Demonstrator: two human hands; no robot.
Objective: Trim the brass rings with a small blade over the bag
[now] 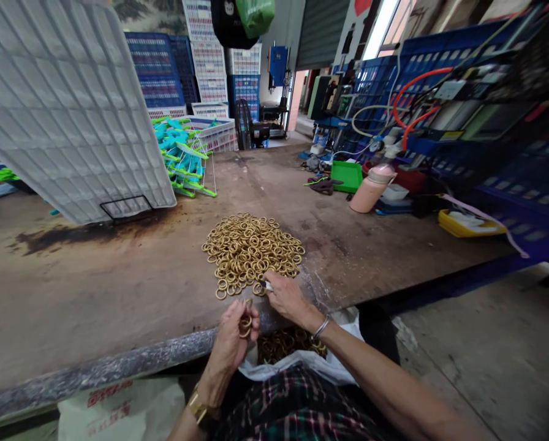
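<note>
A heap of brass-coloured metal rings (251,245) lies on the worn brown table (118,294). My left hand (232,334), just over the table's near edge, is closed around a few rings (246,324). My right hand (289,300) reaches to the near side of the heap with its fingers pinched. A small white and dark piece (268,285) shows at its fingertips, beside a loose ring; what it is I cannot make out. Below the hands, an open white sack (297,361) on my lap holds many darker-looking rings.
On the left leans a large grey plastic tray (72,110), with green and turquoise hangers (185,159) behind it. To the right stand a pink bottle (371,191), a green tray (347,176) and a yellow tray (470,225). Stacked crates (155,67) line the back.
</note>
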